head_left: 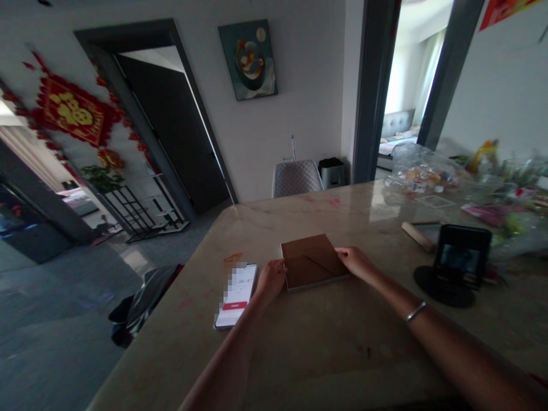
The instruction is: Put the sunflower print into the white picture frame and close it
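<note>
Both hands at the marble desk (325,348), working at a flat brown folder (306,268) that lies square near the desk's centre, a dark diagonal crease across its face and a pale edge along its near side. Left hand (270,279) at the folder's 9 o'clock edge, fingers (278,266) touching that edge. Right hand (357,262) at the 3 o'clock edge, fingertips (340,252) on the corner region. Grip state: on each hand the fingers lie close together, not spread wide; whether either hand pinches the folder or only rests against it cannot be told from this view, as the undersides are hidden. Step in hand, as judged: the folder is being held or steadied between the hands, and it appears to lie flat on the desk, not raised. Any lift would call for fingers under those edges; none show there. Phone (235,295) lies just beside the left hand at 9 o'clock, its screen lit and partly blurred. Black stand (445,288) with a small screen sits at 3 o'clock, well clear of the right hand. Clear plastic bag (423,171) of food lies at 1 o'clock, near the far desk edge. Bangle (415,311) on the right wrist.
</note>
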Demonstrator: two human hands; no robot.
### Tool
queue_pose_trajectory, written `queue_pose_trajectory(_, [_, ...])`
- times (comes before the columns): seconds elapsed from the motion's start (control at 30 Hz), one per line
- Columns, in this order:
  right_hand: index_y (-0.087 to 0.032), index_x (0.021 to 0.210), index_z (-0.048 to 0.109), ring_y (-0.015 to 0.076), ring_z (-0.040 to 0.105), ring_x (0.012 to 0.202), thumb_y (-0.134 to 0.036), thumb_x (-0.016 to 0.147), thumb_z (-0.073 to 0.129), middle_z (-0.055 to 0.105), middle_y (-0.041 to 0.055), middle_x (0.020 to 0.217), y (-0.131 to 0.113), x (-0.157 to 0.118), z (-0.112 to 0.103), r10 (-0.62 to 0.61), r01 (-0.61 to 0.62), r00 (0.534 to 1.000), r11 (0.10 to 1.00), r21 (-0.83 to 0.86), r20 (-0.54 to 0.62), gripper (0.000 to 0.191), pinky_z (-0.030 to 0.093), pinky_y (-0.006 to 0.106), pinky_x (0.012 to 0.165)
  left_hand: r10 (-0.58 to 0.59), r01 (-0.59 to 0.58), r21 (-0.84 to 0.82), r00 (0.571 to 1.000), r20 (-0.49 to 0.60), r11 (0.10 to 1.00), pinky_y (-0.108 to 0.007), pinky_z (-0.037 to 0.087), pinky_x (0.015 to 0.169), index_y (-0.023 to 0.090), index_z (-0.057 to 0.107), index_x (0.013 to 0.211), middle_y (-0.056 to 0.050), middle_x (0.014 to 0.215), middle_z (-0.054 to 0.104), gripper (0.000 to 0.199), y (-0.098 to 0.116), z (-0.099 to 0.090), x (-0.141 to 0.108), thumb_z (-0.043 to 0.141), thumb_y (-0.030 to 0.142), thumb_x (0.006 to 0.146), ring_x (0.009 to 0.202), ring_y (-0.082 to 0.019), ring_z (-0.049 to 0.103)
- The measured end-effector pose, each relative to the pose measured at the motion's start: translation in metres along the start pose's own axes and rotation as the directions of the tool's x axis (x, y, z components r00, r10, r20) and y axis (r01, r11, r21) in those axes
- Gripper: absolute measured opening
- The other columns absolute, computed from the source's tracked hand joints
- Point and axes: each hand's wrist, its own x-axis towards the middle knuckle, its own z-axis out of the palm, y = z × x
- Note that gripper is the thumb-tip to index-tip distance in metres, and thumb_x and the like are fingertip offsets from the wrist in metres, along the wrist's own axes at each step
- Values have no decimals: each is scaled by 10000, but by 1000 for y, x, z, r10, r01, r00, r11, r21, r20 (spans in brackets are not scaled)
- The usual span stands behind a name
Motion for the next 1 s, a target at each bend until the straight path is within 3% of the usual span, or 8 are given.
queue_pose_trajectory(0.13, [-138, 1050, 624, 191, 580, 1006, -174, 778, 451, 632, 102, 1071, 6, 3, -3, -3, -2, 998, 995, 98, 56, 325, 425, 296, 875, -34, 31, -115, 999, -23, 993, -279, 389, 821, 156, 630, 1039, -109, 1060, 634, 343, -4, 3, 0, 526, 135, 713, 966, -204, 575])
queue_pose_trajectory(0.3, [-184, 940, 671, 195, 613, 932, -150, 735, 498, 674, 58, 982, 12, 6, -2, 39, -58, 997, 956, 289, 73, 271, 441, 315, 846, -172, 154, -365, 985, -15, 918, -283, 419, 785, 192, 611, 1070, -57, 880, 684, 425, -12, 11, 1, 614, 143, 648, 903, -210, 597])
queue_pose_trajectory(0.4, [-178, 885, 687, 204, 629, 879, -175, 732, 506, 687, 67, 932, 15, 7, -1, 78, -105, 993, 925, 365, 88, 238, 459, 323, 807, -206, 177, -526, 978, 3, 832, -289, 436, 783, 196, 587, 1097, -45, 873, 682, 459, -14, 16, 3, 618, 134, 643, 892, -201, 602])
queue_pose_trajectory(0.57, [-156, 843, 683, 211, 633, 820, -229, 702, 569, 690, 88, 890, 20, 12, -1, 141, -166, 986, 893, 418, 90, 196, 476, 317, 736, -237, 182, -762, 971, 39, 622, -290, 446, 828, 177, 577, 1094, -71, 1065, 631, 476, -7, 22, 2, 588, 54, 634, 966, -194, 583])
queue_pose_trajectory(0.73, [-161, 806, 652, 164, 621, 673, -229, 685, 610, 685, 64, 807, 23, 14, -1, 234, -275, 961, 761, 588, 146, 145, 485, 277, 626, -238, 176, -840, 969, 58, 513, -304, 450, 849, 155, 537, 1129, -90, 1178, 565, 486, 2, 22, -2, 532, 29, 660, 1012, -200, 563])
queue_pose_trajectory(0.87, [-173, 805, 639, 118, 597, 614, -216, 693, 610, 682, 37, 792, 19, 9, -10, 196, -346, 937, 637, 689, 289, 122, 470, 231, 577, -264, 140, -858, 965, 6, 493, -287, 407, 914, 168, 551, 1099, -79, 1256, 504, 466, 4, 18, -3, 515, 6, 664, 1116, -193, 493])
queue_pose_trajectory(1.0, [-169, 783, 637, 116, 598, 635, -232, 692, 609, 681, 34, 782, 11, 5, -19, 155, -367, 925, 605, 706, 348, 114, 468, 224, 592, -283, 140, -861, 959, -4, 488, -277, 355, 963, 165, 575, 1052, -76, 1242, 518, 422, 4, 18, -3, 517, 9, 664, 1161, -180, 453])
